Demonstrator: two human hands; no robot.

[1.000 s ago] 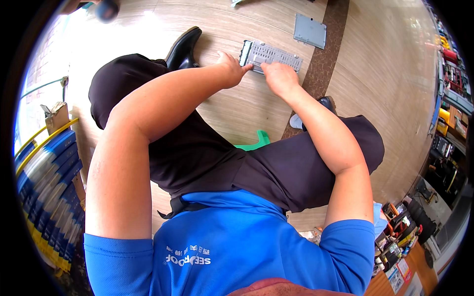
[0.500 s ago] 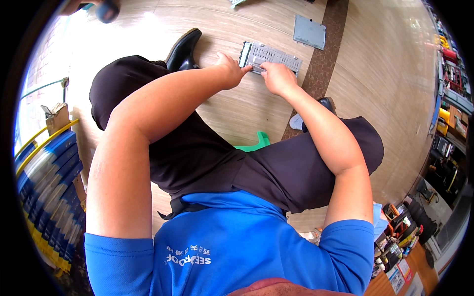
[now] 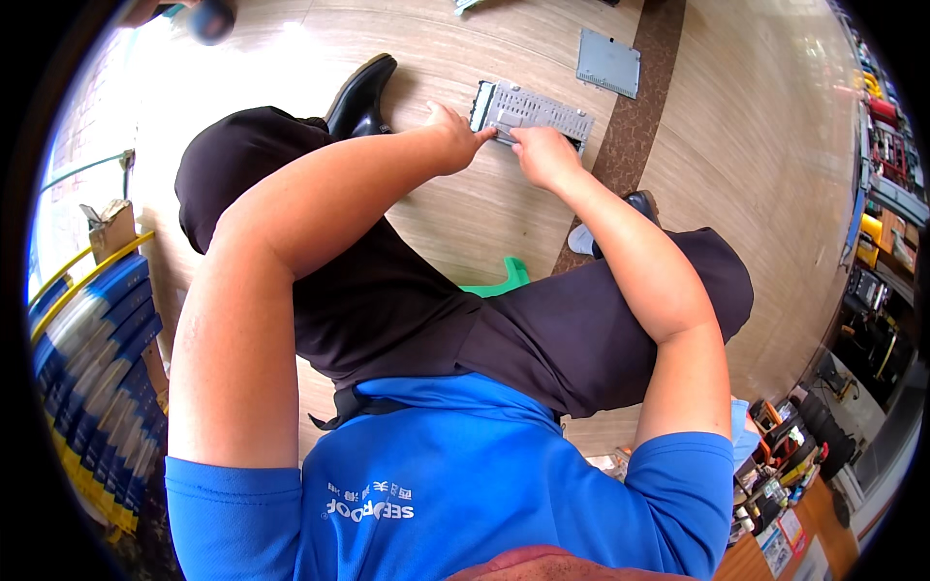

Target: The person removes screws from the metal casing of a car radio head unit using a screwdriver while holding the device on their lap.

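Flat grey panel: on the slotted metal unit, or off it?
Off: the flat grey panel lies on the floor, with floor showing between it and the slotted metal unit.

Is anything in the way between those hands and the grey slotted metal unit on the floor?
Nothing visible: the left hand is at the near left corner of the metal unit, the right hand at its near side.

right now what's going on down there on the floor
A person in a blue shirt is leaning over a slotted metal box on the floor. The left hand touches its near left corner, and the right hand is at its near edge; whether that hand holds something small is unclear. A flat grey plate lies apart from the box, farther out and to the right.
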